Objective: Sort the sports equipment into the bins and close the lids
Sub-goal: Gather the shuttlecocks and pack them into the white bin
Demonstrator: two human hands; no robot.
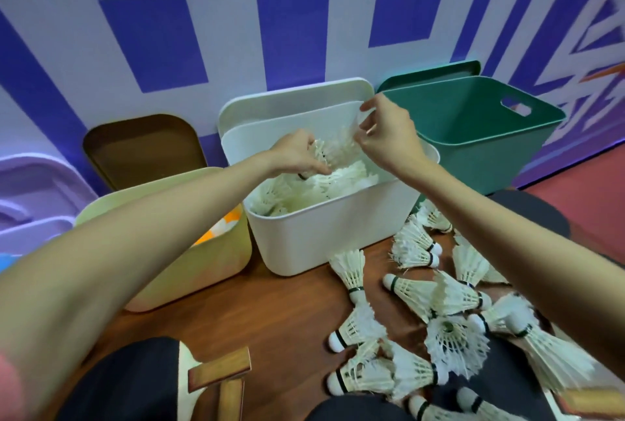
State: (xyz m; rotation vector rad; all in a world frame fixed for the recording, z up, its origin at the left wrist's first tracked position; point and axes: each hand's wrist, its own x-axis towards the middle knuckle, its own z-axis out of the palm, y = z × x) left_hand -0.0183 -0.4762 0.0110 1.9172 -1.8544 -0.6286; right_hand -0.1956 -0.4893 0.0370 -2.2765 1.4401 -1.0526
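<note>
A bunch of shuttlecocks (333, 153) is held over the white bin (338, 231) by both hands. The left hand (297, 155) is curled around the lower end of the bunch, and the feather end is pinched by the fingers of the right hand (385, 131).

The step is best done when the bunch is lowered well inside the rim and only then released, so that nothing bounces out and the feathers are not crushed.

The white bin is already partly filled with shuttlecocks, and its lid (294, 96) is leaned against the wall behind it. In the yellow bin (189, 265), orange and white balls (223, 226) are seen. The green bin (480, 143) seems to be empty, as far as its inside is visible. Many loose shuttlecocks (439, 319) are left on the wooden surface (270, 316), near the white bin.
</note>
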